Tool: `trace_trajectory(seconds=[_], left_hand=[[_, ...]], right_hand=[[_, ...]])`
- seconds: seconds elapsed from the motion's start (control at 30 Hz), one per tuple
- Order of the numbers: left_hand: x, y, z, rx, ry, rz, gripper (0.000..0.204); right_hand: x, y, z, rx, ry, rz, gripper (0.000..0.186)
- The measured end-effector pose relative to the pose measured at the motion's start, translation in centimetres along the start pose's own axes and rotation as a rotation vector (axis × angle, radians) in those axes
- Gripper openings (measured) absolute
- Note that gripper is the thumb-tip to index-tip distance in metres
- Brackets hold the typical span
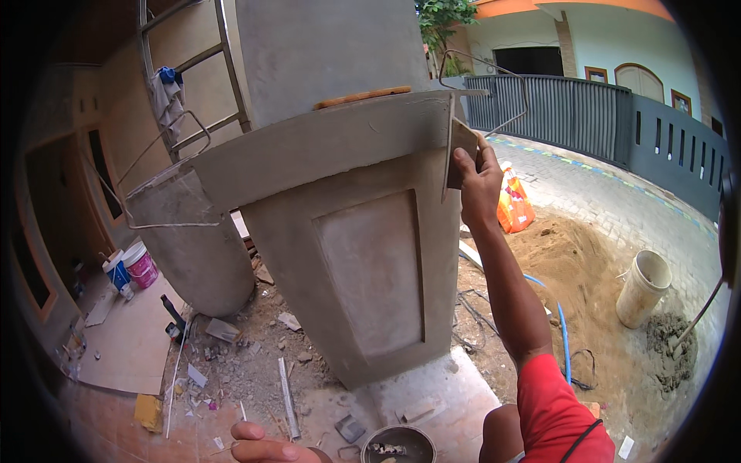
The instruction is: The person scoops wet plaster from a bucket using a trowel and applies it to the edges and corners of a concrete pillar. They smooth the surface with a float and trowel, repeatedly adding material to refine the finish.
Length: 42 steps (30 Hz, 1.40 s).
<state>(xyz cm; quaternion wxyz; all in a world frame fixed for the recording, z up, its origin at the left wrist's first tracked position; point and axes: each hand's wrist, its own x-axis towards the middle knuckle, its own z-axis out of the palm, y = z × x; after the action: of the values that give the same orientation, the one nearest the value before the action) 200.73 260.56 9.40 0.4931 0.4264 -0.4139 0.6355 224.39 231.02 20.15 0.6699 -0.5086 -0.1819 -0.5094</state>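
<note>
My right hand (pixel 480 185) grips a small flat grey-brown piece (pixel 465 145), perhaps a scraper, and presses it at the right end of the pillar's wet grey plaster band (pixel 324 145). A thin upright strip (pixel 448 166) stands along that corner, just left of the hand. Below the band, the plastered pillar (pixel 370 270) has a recessed panel. My left hand (pixel 266 446) is low at the bottom edge, fingers extended and apart, with nothing visible in them. Near it stands a dark round bucket (pixel 432 447) with some material inside.
Bent metal rods (pixel 526 92) stick out beside the pillar. A wooden strip (pixel 363 96) lies on the ledge. Behind rises a metal ladder (pixel 228 62). Rubble (pixel 255 347) covers the ground; at right are a sand pile (pixel 571 255), white bucket (pixel 644 285) and blue hose (pixel 563 332).
</note>
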Motion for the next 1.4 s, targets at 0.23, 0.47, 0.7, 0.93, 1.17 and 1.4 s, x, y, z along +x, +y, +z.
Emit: trace_trajectory(seconds=[0.23, 0.47, 0.7, 0.93, 1.17, 1.4], left_hand=[[-0.4, -0.5, 0.7, 0.013, -0.003, -0.039, 0.013], [-1.1, -0.6, 0.4, 0.058, -0.049, -0.035, 0.015], [-1.2, -0.6, 0.5, 0.062, -0.022, -0.061, 0.018], [-0.7, -0.2, 0.8, 0.094, 0.017, -0.021, 0.025], [0.6, 0.1, 0.5, 0.140, -0.016, -0.013, 0.020], [-0.2, -0.2, 1.3, 0.092, -0.054, -0.041, 0.019]], right_hand=[[5.5, 1.2, -3.1, -0.049, -0.025, -0.010, 0.049], [4.2, 1.7, 0.1, -0.459, 0.075, -0.202, 0.053], [-3.6, 0.0, 9.1, -0.544, -0.158, -0.398, 0.053], [-7.4, -1.0, 10.7, 0.101, -0.471, -0.046, 0.051], [1.2, -0.6, -3.7, 0.523, -0.266, 0.249, 0.032], [4.7, 1.0, -5.3, 0.287, -0.208, 0.171, 0.041]])
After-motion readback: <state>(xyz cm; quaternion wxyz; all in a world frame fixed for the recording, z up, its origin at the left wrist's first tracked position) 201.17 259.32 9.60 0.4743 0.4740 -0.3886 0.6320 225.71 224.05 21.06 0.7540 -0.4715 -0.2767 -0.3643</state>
